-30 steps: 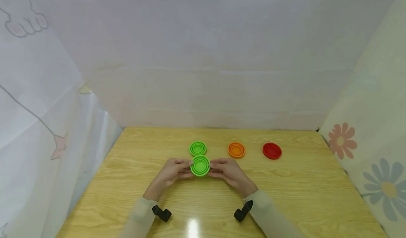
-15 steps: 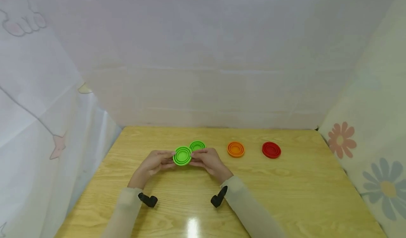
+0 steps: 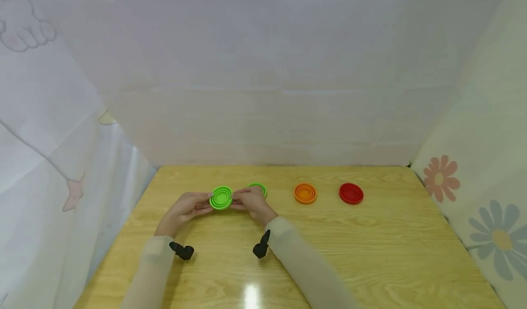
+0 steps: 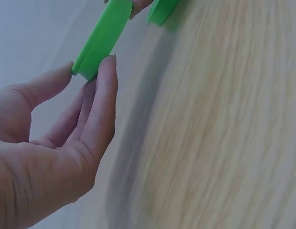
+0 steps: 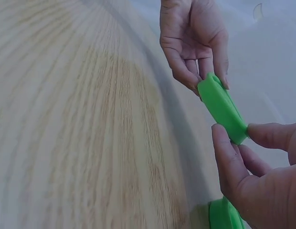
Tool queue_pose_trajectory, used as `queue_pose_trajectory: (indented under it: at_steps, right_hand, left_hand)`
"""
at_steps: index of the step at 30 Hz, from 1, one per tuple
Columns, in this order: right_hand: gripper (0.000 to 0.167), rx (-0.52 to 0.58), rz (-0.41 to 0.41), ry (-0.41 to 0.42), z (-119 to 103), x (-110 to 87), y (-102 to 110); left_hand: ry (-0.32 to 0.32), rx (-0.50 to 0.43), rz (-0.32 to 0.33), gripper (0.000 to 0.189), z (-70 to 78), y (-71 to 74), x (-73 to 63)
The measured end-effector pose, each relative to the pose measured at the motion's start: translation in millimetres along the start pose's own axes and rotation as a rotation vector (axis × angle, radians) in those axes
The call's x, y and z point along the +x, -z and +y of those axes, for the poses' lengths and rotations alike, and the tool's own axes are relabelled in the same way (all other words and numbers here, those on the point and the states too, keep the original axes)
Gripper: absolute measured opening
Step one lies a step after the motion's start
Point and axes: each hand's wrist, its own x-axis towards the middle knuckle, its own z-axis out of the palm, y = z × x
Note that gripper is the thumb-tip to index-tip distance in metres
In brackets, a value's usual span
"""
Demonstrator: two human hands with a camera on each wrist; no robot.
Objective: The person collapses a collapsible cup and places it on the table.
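A round green collapsible cup [image 3: 221, 198], folded flat into rings, is held between both hands above the left part of the table. My left hand [image 3: 185, 209] pinches its left edge between thumb and fingers. On the opposite edge, my right hand [image 3: 253, 203] pinches it the same way. The left wrist view shows the cup [image 4: 102, 40] edge-on, tilted, with thumb on one face and fingertips on the other. A second green collapsible cup [image 3: 262, 188] lies on the table behind the right hand, which hides most of it; part of this cup [image 5: 224, 214] also appears low in the right wrist view.
To the right on the wooden table [image 3: 370, 245] lie a flat orange collapsible cup [image 3: 305, 193] and a flat red collapsible cup [image 3: 351, 193]. Pale cloth [image 3: 263, 94] hangs along the table's back edge and both sides.
Both hands have carried the green cup leftward and a little away from the body. The right hand now covers much of the second green cup. The orange and red cups stay in place.
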Motion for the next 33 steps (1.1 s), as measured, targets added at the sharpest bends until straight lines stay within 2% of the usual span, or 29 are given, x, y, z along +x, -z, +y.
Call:
queue_pose_trajectory:
  at_steps: [7,14,18,21,24,33]
  right_hand:
    - [0.021,-0.06,0.039,-0.029,0,17.2,-19]
    - [0.022,-0.052,0.063,-0.046,-1,29.7,-27]
    - [0.02,-0.098,0.14,-0.043,1,32.9,-35]
    - [0.019,-0.164,0.194,-0.043,4,34.2,-43]
    - [0.019,-0.211,0.213,-0.047,4,36.0,-49]
    - [0.017,-0.238,0.246,-0.029,-1,45.0,-52]
  left_hand:
    - [0.013,0.013,0.028,0.053,-0.9,20.9,6.3]
    - [0.007,0.011,0.051,0.052,-2.3,29.4,13.0]
    - [0.002,0.014,0.056,0.052,-5.9,30.5,16.3]
    - [0.002,0.042,0.068,0.052,-7.1,31.8,18.1]
    - [0.0,0.087,0.09,0.053,-5.8,34.2,19.2]
    - [-0.007,0.225,0.154,0.054,6.5,35.4,22.3]
